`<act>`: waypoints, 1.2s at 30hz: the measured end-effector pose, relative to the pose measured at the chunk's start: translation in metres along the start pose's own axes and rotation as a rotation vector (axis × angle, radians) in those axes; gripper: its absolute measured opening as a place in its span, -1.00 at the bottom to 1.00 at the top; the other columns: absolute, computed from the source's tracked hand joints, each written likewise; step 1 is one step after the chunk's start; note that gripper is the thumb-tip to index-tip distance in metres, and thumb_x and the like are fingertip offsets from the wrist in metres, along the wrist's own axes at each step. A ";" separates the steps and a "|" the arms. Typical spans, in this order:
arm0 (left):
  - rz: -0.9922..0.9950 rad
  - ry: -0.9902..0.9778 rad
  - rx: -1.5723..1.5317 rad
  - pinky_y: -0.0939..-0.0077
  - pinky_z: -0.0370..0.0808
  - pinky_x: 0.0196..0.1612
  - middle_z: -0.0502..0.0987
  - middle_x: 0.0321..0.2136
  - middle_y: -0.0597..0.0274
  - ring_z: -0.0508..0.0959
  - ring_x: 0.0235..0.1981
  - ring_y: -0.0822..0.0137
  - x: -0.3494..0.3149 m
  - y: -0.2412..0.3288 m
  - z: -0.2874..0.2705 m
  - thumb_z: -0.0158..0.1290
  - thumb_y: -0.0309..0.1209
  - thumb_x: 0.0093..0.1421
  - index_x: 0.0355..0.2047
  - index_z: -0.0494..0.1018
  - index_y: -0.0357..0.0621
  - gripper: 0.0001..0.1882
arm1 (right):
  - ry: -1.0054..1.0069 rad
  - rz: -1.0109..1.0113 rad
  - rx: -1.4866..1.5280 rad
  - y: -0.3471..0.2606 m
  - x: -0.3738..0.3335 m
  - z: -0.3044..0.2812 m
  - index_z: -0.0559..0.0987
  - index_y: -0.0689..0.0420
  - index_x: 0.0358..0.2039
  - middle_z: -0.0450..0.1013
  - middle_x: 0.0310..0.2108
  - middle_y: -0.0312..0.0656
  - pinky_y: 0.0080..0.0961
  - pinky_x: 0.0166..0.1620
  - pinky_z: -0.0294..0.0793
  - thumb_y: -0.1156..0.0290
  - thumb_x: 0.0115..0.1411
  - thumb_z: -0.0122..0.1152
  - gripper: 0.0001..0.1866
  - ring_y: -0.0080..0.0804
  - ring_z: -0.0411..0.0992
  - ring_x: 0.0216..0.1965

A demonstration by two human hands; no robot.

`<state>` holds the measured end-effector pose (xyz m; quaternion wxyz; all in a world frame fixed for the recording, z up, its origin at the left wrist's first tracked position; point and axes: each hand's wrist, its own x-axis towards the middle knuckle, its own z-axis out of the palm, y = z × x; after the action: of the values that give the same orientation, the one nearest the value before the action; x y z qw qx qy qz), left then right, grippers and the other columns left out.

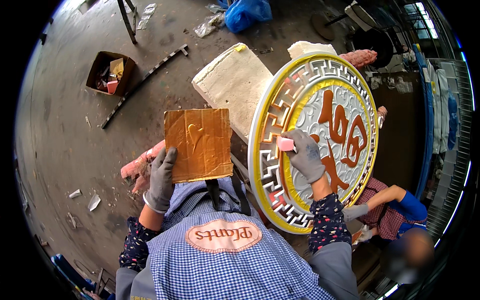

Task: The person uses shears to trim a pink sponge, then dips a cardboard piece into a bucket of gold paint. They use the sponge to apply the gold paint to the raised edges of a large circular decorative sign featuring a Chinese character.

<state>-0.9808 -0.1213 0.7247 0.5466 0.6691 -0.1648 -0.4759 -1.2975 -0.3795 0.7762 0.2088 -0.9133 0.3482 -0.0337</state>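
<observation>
My left hand (161,180), in a grey glove, grips the left edge of a square cardboard piece (207,162). Golden-brown paint covers the cardboard, with a thick wet-looking smear in its middle. In my gloved right hand (306,156) is a small pink sponge block (285,144), held at the left part of a big round openwork panel (259,175). The panel is white and grey with a fretwork border, raised brown characters and yellow bands. Part of the fretwork near the sponge is golden-brown. Whether the sponge touches the panel I cannot tell.
A pale foam-like slab (232,75) lies beyond the panel's left side. At the right, a co-worker (387,205) has gloved hands by the panel's lower edge. A scrap-filled box (129,75), a long bar (145,77) and a pink-wrapped support (142,162) are on the left.
</observation>
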 end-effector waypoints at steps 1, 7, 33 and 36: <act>0.022 0.011 0.018 0.54 0.47 0.10 0.60 0.00 0.27 0.53 0.00 0.47 -0.001 0.001 0.001 -0.03 -0.20 0.53 0.19 0.47 -0.34 -0.55 | -0.027 0.003 -0.020 0.000 0.002 0.000 0.59 0.08 -0.07 0.55 -0.15 -0.06 -0.15 -0.02 0.52 0.55 0.03 0.37 -0.60 0.01 0.53 -0.07; -0.079 0.003 -0.159 0.55 0.46 0.10 0.60 0.00 0.26 0.53 -0.01 0.48 -0.003 -0.005 0.001 -0.03 -0.19 0.52 0.20 0.47 -0.33 -0.54 | -0.122 -0.030 -0.155 -0.005 0.009 0.006 0.61 0.06 -0.08 0.55 -0.22 -0.08 -0.15 -0.09 0.52 0.52 0.04 0.36 -0.63 -0.02 0.55 -0.14; -0.010 0.062 -0.139 0.57 0.46 0.07 0.60 -0.05 0.28 0.53 -0.05 0.49 -0.007 -0.009 -0.008 -0.04 -0.21 0.53 0.17 0.49 -0.34 -0.57 | -0.059 -0.248 -0.278 -0.003 0.003 0.011 0.62 0.03 -0.06 0.57 -0.11 -0.19 -0.21 -0.06 0.48 0.53 0.04 0.28 -0.60 -0.14 0.56 -0.13; -0.039 0.056 -0.190 0.58 0.45 0.07 0.60 -0.04 0.30 0.52 -0.04 0.50 -0.007 -0.008 -0.008 -0.02 -0.20 0.52 0.17 0.49 -0.33 -0.56 | -0.048 -0.274 -0.366 0.005 -0.001 0.011 0.61 0.01 -0.04 0.55 -0.10 -0.25 -0.25 -0.06 0.50 0.50 0.05 0.27 -0.60 -0.21 0.56 -0.12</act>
<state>-0.9799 -0.1084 0.7207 0.6027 0.6303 -0.0905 -0.4810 -1.2994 -0.3783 0.7643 0.0412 -0.9752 0.2163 0.0237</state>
